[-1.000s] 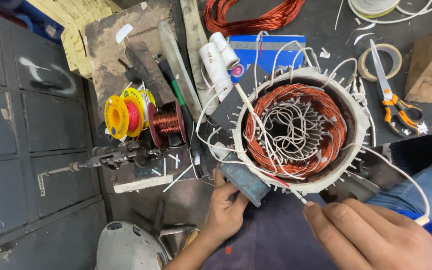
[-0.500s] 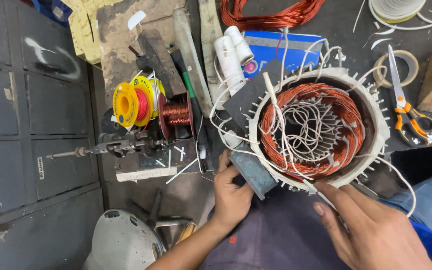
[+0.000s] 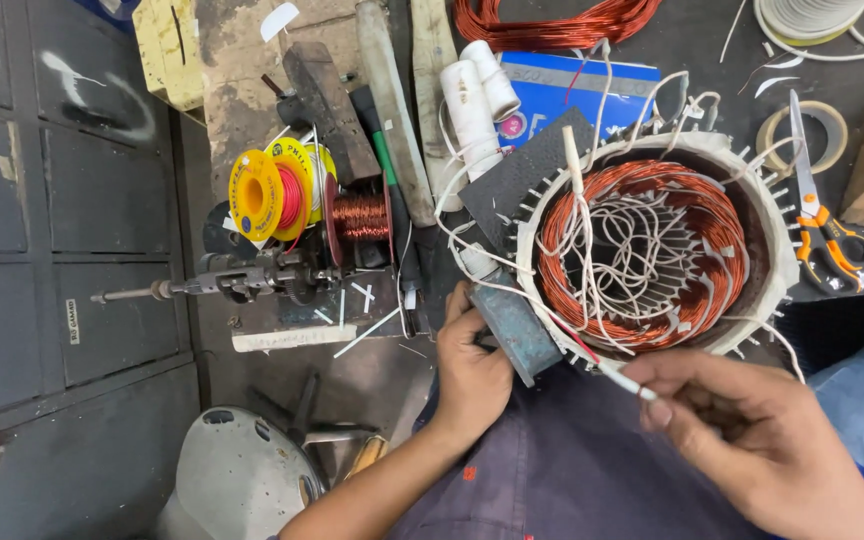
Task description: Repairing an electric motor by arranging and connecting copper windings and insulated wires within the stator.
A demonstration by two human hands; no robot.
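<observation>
A round motor stator (image 3: 652, 250) with copper windings and loose white sleeved leads lies tilted on my lap against the bench edge. My left hand (image 3: 472, 365) grips a grey-blue metal block (image 3: 512, 325) at the stator's lower left rim. My right hand (image 3: 752, 440) pinches the end of a white sleeved wire (image 3: 617, 380) that runs out from the windings, with a thin red lead beside it.
On the bench lie a yellow spool with red wire (image 3: 272, 195), a small copper coil on a hand winder (image 3: 357, 215), white tubes (image 3: 477, 100), a blue packet (image 3: 577, 80), orange-handled scissors (image 3: 822, 215), tape rolls (image 3: 817, 135) and a copper wire hank (image 3: 552, 20). A stool (image 3: 237, 485) stands below.
The view has shifted so the stator sits further right. My right hand has drawn the white sleeved wire outward and down; my left hand stays on the metal block.
</observation>
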